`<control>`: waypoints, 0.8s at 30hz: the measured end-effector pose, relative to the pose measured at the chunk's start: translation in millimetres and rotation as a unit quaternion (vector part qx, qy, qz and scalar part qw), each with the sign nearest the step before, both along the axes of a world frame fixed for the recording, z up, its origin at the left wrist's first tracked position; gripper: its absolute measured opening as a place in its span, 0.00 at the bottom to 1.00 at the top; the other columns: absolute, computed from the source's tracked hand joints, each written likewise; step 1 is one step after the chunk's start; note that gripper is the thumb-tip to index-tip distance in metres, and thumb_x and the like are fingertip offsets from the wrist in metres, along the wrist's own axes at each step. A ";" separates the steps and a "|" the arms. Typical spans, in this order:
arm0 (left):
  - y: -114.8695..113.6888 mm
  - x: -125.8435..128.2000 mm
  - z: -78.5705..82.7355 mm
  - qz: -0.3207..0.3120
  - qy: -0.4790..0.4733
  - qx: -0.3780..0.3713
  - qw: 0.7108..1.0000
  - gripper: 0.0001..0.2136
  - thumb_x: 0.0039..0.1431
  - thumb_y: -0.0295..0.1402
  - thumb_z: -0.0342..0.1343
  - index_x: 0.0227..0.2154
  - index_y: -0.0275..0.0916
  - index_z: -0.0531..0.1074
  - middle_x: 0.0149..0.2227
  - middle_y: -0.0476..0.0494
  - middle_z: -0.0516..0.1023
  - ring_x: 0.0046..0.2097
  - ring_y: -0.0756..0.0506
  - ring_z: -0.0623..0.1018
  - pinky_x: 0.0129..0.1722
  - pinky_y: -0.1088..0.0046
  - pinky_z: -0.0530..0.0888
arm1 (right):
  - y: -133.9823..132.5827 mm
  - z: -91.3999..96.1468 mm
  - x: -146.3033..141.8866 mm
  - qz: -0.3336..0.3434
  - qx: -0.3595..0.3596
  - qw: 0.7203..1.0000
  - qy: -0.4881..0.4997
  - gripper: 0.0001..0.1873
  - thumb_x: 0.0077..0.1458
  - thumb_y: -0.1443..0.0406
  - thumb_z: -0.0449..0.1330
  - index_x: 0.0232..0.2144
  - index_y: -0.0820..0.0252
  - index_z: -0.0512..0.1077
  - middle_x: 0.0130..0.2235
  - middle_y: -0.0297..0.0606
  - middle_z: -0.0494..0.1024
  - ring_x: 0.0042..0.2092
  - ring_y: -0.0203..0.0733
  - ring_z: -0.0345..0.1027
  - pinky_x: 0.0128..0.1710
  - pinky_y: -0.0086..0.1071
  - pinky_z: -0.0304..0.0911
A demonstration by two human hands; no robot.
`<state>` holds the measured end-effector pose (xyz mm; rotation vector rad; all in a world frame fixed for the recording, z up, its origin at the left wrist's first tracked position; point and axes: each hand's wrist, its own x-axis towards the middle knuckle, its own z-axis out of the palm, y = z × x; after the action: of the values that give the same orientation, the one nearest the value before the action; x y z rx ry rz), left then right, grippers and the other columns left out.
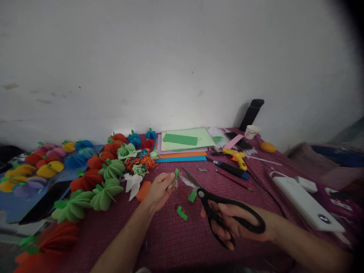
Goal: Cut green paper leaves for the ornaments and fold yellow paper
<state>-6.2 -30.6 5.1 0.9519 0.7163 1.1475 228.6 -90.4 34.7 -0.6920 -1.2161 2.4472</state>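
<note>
My left hand (160, 190) is closed in a pinch on a small green paper strip (176, 174) held just above the red checked cloth (176, 239). Black-handled scissors (216, 206) are gripped in my right hand (231, 223), blades apart and pointing up-left toward the strip. Two green paper scraps (182, 213) lie on the cloth between the hands. An orange paper piece (143, 190) sits just left of my left hand.
Paper pumpkins in many colours (93, 174) crowd the left side. A stack of coloured paper sheets (184, 146) lies at the back. A yellow glue gun (236, 156), a utility knife (230, 168), a paper cup (251, 131) and a white power bank (307, 204) lie to the right.
</note>
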 end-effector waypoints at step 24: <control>-3.7 6.6 0.9 0.025 0.102 0.060 0.993 0.20 0.50 0.41 0.56 0.10 0.35 0.61 0.16 0.52 0.59 0.22 0.53 0.60 0.25 0.75 0.57 | -4.1 0.6 -8.0 -0.097 0.101 0.986 -0.095 0.23 0.53 0.51 0.52 0.40 0.67 0.65 0.18 0.28 0.63 0.16 0.27 0.55 0.15 0.22 0.53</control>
<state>0.4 -34.3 6.0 1.1712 0.8456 1.1570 220.6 -94.4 35.3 -0.9532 -1.3739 2.1041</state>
